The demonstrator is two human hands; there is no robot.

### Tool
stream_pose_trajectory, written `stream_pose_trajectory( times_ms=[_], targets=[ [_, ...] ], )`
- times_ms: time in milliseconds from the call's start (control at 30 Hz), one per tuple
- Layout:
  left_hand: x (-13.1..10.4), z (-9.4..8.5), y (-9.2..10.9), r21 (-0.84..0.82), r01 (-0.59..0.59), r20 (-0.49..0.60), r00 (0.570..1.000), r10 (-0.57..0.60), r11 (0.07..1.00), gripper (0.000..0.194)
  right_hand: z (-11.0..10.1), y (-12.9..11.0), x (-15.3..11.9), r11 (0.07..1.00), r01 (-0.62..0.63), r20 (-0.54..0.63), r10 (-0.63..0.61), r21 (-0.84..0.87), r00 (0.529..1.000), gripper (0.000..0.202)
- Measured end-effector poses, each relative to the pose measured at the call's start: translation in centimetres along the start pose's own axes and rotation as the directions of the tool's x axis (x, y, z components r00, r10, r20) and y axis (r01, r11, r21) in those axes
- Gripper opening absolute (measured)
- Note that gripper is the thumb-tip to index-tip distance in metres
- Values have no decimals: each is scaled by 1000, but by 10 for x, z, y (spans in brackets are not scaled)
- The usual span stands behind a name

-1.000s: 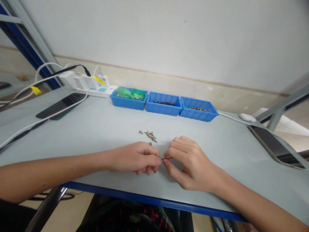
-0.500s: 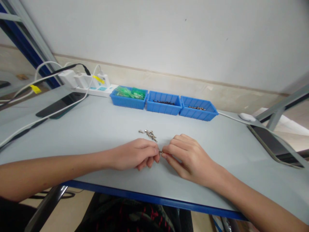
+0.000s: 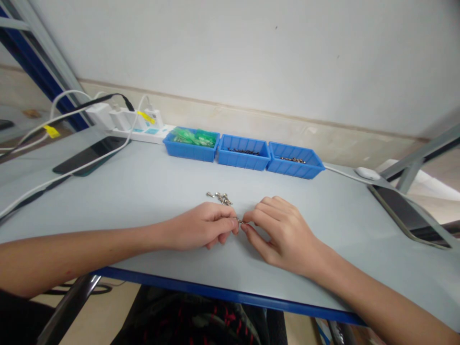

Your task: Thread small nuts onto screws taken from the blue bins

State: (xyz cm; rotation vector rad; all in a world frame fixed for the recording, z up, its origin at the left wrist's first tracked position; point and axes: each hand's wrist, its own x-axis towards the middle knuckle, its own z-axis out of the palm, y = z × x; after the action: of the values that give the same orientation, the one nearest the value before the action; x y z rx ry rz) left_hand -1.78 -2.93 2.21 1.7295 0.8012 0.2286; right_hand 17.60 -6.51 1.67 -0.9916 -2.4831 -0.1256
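Between the two hands is a small metal piece [image 3: 240, 221], pinched from both sides. My left hand [image 3: 210, 225] is closed on its left end with thumb and forefinger, the other fingers curled below. The thumb and forefinger of my right hand [image 3: 278, 232] grip its right end. Just beyond my left hand lies a small pile of silvery metal parts [image 3: 223, 198], partly hidden by the fingers, with one loose part [image 3: 210, 194] to its left. The held piece is too small to make out in detail.
Three blue bins stand along the wall: one with green bags [image 3: 194, 138], one with dark parts [image 3: 244, 160], one with brownish parts [image 3: 293, 167]. A power strip [image 3: 147, 134] and cables are left; phones lie left [image 3: 91, 154] and right [image 3: 409, 215].
My left hand has shifted slightly up and covers more of the pile's near side. The fingertips are a little farther apart, and more of the metal piece shows between them.
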Motion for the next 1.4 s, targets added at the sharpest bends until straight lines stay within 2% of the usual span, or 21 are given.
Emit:
stream_pose_trajectory(
  times_ms=[333, 633, 800, 1400],
  targets=[
    [0, -1, 1, 26, 6, 41, 999, -7, 1000, 22, -1, 0, 1, 999, -3, -1, 3, -51, 1000, 24],
    [0, -1, 2, 40, 11, 31, 999, -12, 999, 22, -1, 0, 2, 1000, 28, 48, -28, -10, 998, 20],
    [-1, -2, 4, 72, 30, 59, 998, -35, 997, 23, -1, 0, 2, 999, 39, 72, -41, 31, 997, 19],
    [-2, -3, 4, 116, 24, 71, 997, -32, 993, 25, 0, 3, 1, 991, 130, 28, -130, -1, 991, 21]
  ],
)
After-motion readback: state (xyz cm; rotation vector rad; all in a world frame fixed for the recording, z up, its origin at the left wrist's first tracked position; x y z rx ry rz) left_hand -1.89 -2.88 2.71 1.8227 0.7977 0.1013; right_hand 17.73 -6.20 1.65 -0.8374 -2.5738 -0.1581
